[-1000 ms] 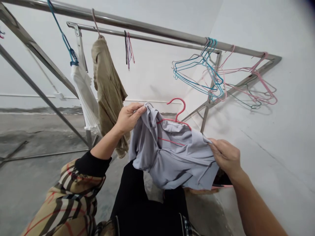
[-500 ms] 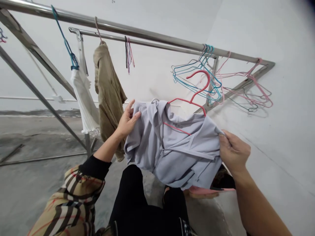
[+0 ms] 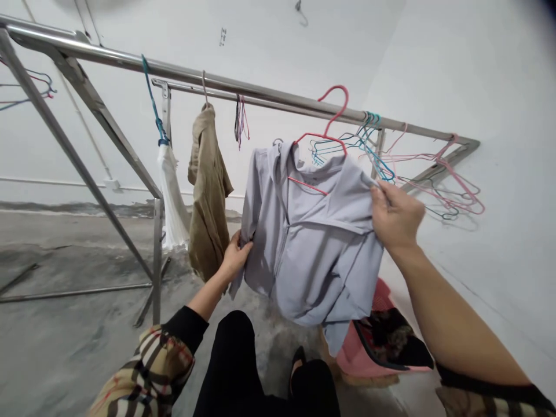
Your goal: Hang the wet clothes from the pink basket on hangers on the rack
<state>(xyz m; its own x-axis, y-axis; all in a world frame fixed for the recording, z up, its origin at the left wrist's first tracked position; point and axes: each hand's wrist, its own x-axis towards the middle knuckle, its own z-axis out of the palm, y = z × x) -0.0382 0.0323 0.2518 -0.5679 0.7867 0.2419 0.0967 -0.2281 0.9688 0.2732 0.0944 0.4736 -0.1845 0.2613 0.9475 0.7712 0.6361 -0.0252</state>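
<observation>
Pale grey hooded cloth garment (image 3: 308, 249) is hanging before me on red hanger (image 3: 325, 135), hook overlapping shiny metal rail (image 3: 278, 97); can't tell whether rail is bearing it. My left hand (image 3: 234, 258) is pinching its sleeve; my right hand (image 3: 397, 217) is gripping shoulder cloth. Olive-brown cloth garment (image 3: 208, 191) is hanging beside left hand, white cloth garment (image 3: 171, 197) farther left. Pink basket (image 3: 360, 356) is holding dark cloth (image 3: 391, 336) below right forearm.
</observation>
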